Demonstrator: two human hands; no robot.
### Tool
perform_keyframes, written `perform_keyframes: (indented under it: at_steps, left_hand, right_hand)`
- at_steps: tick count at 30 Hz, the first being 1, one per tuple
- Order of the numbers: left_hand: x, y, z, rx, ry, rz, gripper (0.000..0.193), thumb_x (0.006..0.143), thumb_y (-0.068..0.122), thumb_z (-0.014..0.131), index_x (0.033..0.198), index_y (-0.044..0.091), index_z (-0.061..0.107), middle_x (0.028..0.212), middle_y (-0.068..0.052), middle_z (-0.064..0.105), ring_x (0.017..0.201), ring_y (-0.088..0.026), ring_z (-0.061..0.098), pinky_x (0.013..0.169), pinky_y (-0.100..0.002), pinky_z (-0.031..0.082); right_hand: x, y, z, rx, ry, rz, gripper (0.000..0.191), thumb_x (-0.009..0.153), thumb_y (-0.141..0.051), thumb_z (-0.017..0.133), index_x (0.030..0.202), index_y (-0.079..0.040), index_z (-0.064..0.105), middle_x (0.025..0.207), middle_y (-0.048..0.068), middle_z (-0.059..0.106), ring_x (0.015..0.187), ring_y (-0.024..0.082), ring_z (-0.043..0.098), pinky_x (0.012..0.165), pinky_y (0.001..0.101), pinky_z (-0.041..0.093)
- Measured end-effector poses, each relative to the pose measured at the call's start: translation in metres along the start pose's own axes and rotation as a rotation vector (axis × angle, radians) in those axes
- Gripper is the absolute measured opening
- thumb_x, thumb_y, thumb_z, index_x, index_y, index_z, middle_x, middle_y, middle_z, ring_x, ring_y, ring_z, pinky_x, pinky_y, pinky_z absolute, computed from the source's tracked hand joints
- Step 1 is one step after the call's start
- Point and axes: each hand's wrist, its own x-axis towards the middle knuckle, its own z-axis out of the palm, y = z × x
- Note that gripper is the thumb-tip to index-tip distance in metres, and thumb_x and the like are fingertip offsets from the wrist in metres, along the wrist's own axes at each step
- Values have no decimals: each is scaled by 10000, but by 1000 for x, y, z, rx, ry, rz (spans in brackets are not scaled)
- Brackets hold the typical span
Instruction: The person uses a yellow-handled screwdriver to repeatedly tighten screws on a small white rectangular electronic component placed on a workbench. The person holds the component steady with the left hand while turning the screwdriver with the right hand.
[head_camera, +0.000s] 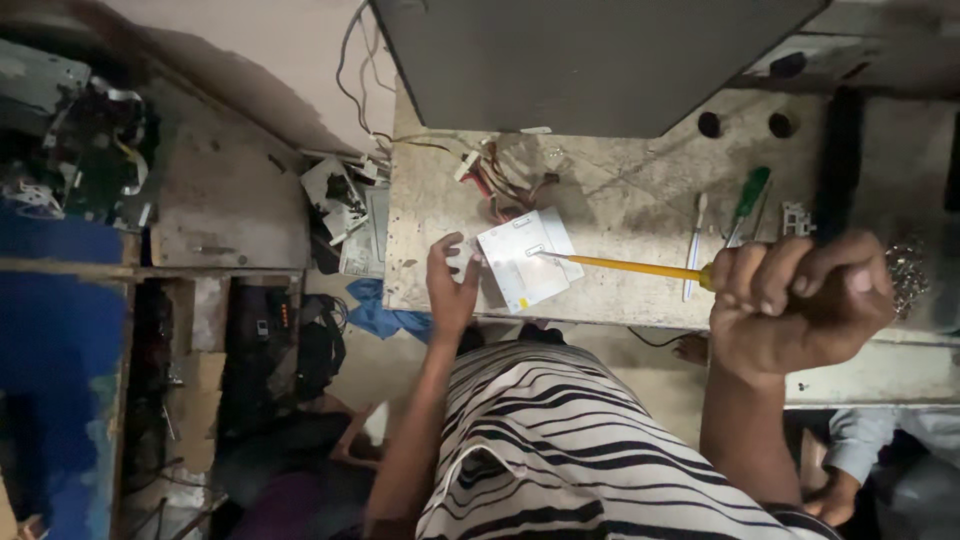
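My right hand (795, 300) is closed in a fist around the handle of a long screwdriver (620, 265) with a yellow shaft. Its tip rests on the top of a small white square box (525, 260) lying on a worn grey workbench (620, 190). My left hand (450, 285) touches the left edge of that box with its fingers spread. A bundle of red, yellow and black wires (500, 180) with white connectors runs from behind the box.
A green-handled screwdriver (748, 200) and a thin white tool (695, 245) lie right of the box. A large dark panel (590, 60) overhangs the bench's far side. Cluttered shelves and parts (340, 200) stand left; another person's hand and sleeve (850, 470) show at bottom right.
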Motion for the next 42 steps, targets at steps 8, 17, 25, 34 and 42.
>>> perform_keyframes:
  at_steps: [8,17,25,34,42]
  left_hand:
    - [0,10,-9,-34,-30,-24,372,925,129,724,1264,63,587,1208,-93,659,1030,-233,642,755,-335,494]
    - [-1,4,-1,-21,-145,-12,531,890,138,748,1375,45,551,1253,-157,615,1146,-276,593,898,-388,499]
    - [-4,-10,-2,-80,-215,-75,580,889,86,678,1444,57,510,1352,-164,602,1253,-283,589,945,-386,507]
    - [-4,-3,-4,-116,-272,-54,692,807,59,721,1458,67,485,1351,-142,595,1249,-277,589,956,-389,516]
    - [-5,-1,-3,-97,-267,-51,642,871,139,758,1452,67,492,1360,-148,587,1238,-279,586,913,-381,528]
  right_hand:
    - [-4,-3,2,-28,10,-3,306,1091,-306,365,880,-85,354,490,51,289,382,134,215,409,330,263]
    - [-8,13,7,-84,-79,-114,336,1115,-324,378,864,-103,347,488,24,279,352,105,197,364,310,237]
    - [-6,5,-1,-40,-22,-66,294,1096,-303,362,893,-89,357,493,50,295,375,117,199,354,302,230]
    - [-6,38,-7,79,-117,-247,363,1099,-409,335,870,-130,365,534,-12,307,369,83,217,340,279,260]
    - [-8,46,-17,-60,-126,-326,290,1068,-340,349,852,-147,349,511,-22,284,354,70,208,298,279,238]
